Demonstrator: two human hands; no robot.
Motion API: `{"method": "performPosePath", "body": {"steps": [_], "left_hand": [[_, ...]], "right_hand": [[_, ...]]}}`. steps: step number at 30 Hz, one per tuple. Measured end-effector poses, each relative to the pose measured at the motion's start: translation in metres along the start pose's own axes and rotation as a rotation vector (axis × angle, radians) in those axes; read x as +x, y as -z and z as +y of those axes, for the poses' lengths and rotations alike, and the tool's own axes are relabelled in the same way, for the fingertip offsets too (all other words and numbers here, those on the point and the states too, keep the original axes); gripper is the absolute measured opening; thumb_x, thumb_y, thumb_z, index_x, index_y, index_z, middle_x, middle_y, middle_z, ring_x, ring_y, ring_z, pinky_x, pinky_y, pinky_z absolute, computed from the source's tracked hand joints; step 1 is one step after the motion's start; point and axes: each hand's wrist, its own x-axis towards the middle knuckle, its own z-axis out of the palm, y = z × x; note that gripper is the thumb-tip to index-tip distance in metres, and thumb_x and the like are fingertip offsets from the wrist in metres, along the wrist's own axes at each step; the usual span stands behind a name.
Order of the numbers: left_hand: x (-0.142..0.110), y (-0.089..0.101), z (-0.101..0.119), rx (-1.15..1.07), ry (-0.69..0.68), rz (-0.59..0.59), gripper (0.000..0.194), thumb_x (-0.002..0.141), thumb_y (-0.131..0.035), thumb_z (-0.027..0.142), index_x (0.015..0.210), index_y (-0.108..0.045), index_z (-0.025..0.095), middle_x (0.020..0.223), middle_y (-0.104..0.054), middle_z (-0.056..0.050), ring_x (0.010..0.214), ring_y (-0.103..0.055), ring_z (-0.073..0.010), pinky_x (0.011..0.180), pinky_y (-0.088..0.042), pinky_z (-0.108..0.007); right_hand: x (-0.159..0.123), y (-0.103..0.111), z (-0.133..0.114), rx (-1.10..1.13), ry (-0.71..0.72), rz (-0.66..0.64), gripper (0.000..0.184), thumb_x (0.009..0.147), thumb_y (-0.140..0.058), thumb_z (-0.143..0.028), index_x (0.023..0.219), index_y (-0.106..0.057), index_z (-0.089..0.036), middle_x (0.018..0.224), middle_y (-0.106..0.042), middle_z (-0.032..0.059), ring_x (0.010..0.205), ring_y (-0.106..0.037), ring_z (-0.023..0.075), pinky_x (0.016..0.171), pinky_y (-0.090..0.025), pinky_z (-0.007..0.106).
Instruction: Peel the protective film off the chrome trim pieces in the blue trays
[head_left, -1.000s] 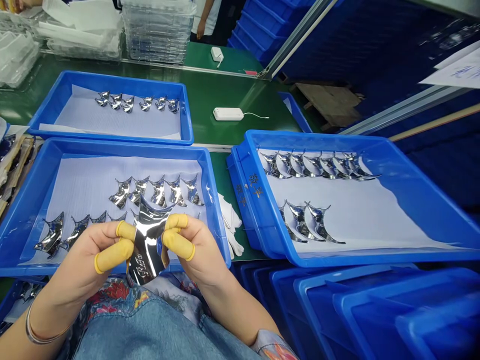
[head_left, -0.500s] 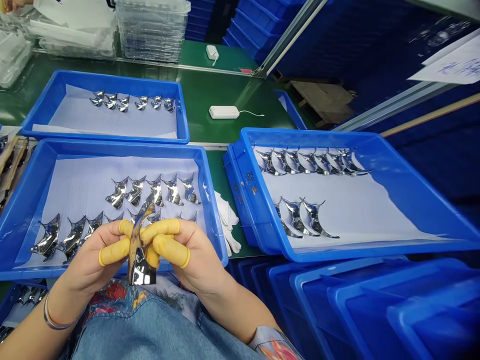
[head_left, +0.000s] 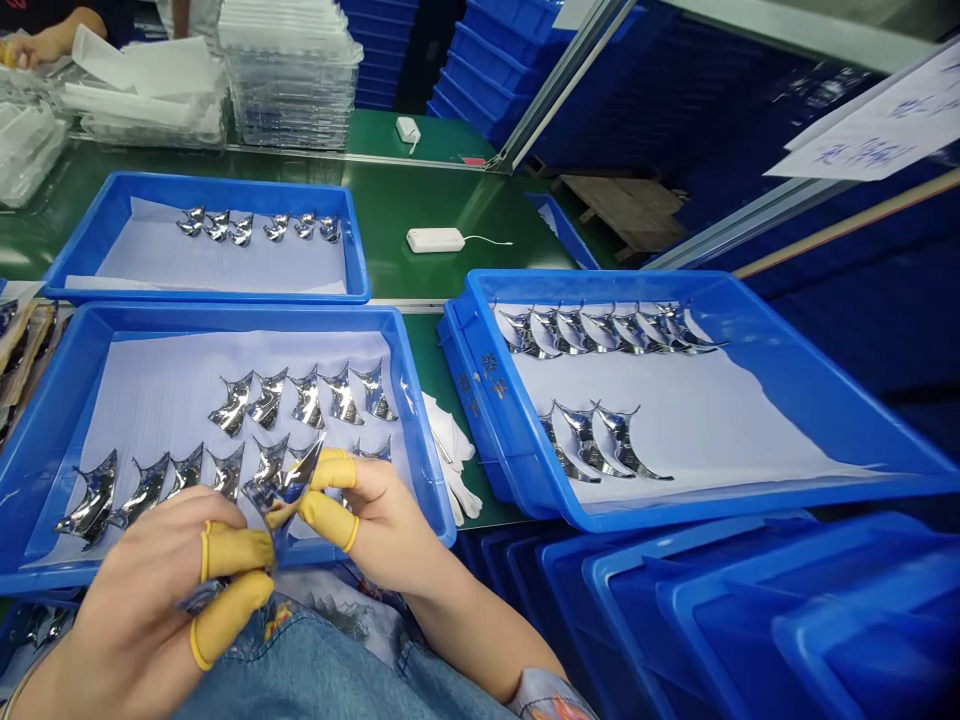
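Observation:
Both my hands hold a curved, mirror-chrome metal piece over the near blue tray. My left hand grips its lower side, and my right hand pinches its upper edge. Yellow finger cots cover the fingertips of both hands. Part of the piece is hidden behind my fingers. Just beyond my hands, similar chrome pieces stand in a row on white sheeting, and a second row lies nearer, partly behind my left hand.
A blue tray with two rows of chrome pieces sits to the right, and another with smaller pieces sits beyond. White gloves lie on the green bench. Blue crates are stacked at lower right. A co-worker's hand shows at top left.
The chrome piece has turned from nearly upright to a flatter tilt. My left hand has dropped lower and to the left, and the whole view has shifted slightly.

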Motion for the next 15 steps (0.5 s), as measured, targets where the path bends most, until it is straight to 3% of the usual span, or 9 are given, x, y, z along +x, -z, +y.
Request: {"method": "performPosePath", "body": {"steps": [4, 8, 11, 14, 15], "left_hand": [[-0.004, 0.004, 0.000, 0.207, -0.087, -0.093, 0.034, 0.078, -0.069, 0.004, 0.104, -0.069, 0.025, 0.075, -0.070, 0.000, 0.065, -0.061, -0.0157, 0.059, -0.050, -0.026], [-0.004, -0.003, 0.004, 0.062, -0.030, 0.031, 0.037, 0.078, -0.067, 0.003, 0.106, -0.068, 0.028, 0.074, -0.068, 0.001, 0.064, -0.061, -0.0158, 0.062, -0.053, -0.027], [-0.005, -0.008, 0.008, -0.136, 0.136, 0.116, 0.028, 0.079, -0.070, 0.011, 0.098, -0.072, 0.032, 0.068, -0.068, 0.003, 0.059, -0.062, -0.0149, 0.058, -0.054, -0.024], [-0.008, -0.007, 0.007, -0.330, 0.451, 0.217, 0.008, 0.077, -0.078, 0.029, 0.085, -0.076, 0.028, 0.063, -0.068, 0.002, 0.054, -0.061, -0.0149, 0.052, -0.053, -0.023], [-0.008, -0.004, 0.004, -0.350, 0.546, 0.255, 0.013, 0.076, -0.079, 0.035, 0.084, -0.076, 0.026, 0.065, -0.069, 0.000, 0.055, -0.062, -0.0158, 0.052, -0.053, -0.023]], "right_hand": [[-0.001, 0.001, 0.001, -0.023, 0.000, -0.022, 0.012, 0.085, -0.062, -0.026, 0.075, -0.066, -0.022, 0.087, -0.069, 0.0050, 0.084, -0.063, 0.0197, 0.082, -0.050, 0.037], [-0.002, -0.001, -0.001, -0.037, 0.003, -0.026, 0.010, 0.085, -0.060, -0.023, 0.078, -0.067, -0.022, 0.085, -0.069, 0.0044, 0.082, -0.063, 0.0188, 0.083, -0.050, 0.037], [-0.003, -0.003, -0.005, -0.041, -0.025, -0.045, 0.009, 0.085, -0.059, -0.021, 0.082, -0.068, -0.022, 0.086, -0.070, 0.0032, 0.083, -0.064, 0.0182, 0.084, -0.051, 0.036], [-0.005, -0.003, -0.005, -0.041, -0.040, -0.076, 0.013, 0.085, -0.059, -0.020, 0.092, -0.070, -0.021, 0.091, -0.072, 0.0037, 0.086, -0.065, 0.0177, 0.087, -0.052, 0.036], [-0.006, -0.002, -0.003, -0.043, -0.040, -0.080, 0.018, 0.085, -0.060, -0.020, 0.099, -0.070, -0.021, 0.093, -0.073, 0.0042, 0.087, -0.065, 0.0176, 0.087, -0.052, 0.036]]}}
